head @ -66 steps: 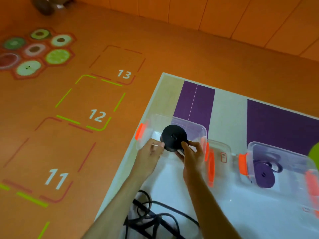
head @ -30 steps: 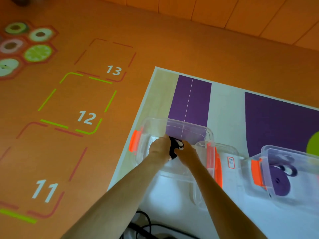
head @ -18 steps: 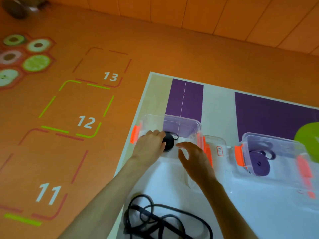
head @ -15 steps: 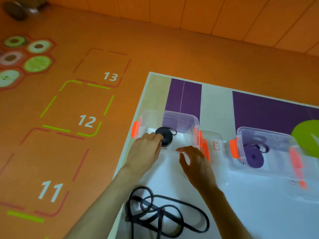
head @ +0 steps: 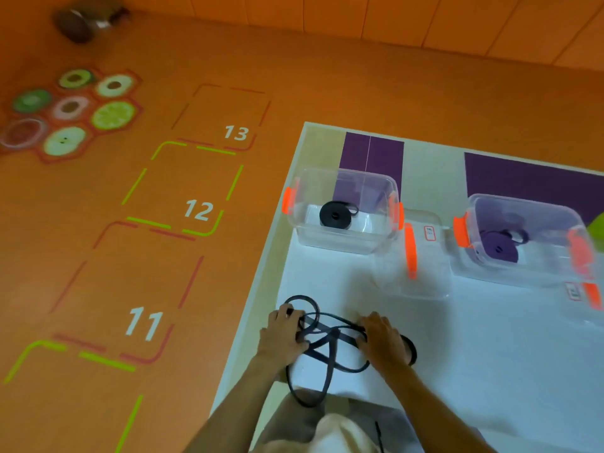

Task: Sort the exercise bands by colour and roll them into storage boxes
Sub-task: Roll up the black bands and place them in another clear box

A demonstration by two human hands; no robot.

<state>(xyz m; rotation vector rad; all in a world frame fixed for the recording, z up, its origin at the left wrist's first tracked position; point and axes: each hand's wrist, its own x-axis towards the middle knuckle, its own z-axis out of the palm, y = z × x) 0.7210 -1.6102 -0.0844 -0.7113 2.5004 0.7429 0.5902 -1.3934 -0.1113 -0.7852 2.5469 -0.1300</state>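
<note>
I see both hands down on the loose black exercise band, which lies tangled on the white mat on the near side of the left clear storage box. My left hand curls its fingers onto the loops; my right hand presses bent fingers on the strap, though I cannot tell whether either truly grips. A rolled black band sits inside that box; right of it, past a clear lid, a second box holds a rolled purple band.

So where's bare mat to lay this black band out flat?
Free: white mat right of the right hand, below the purple-band box. Also the strip between the tangled black band and the black-roll box. Crowded around the lid.
</note>
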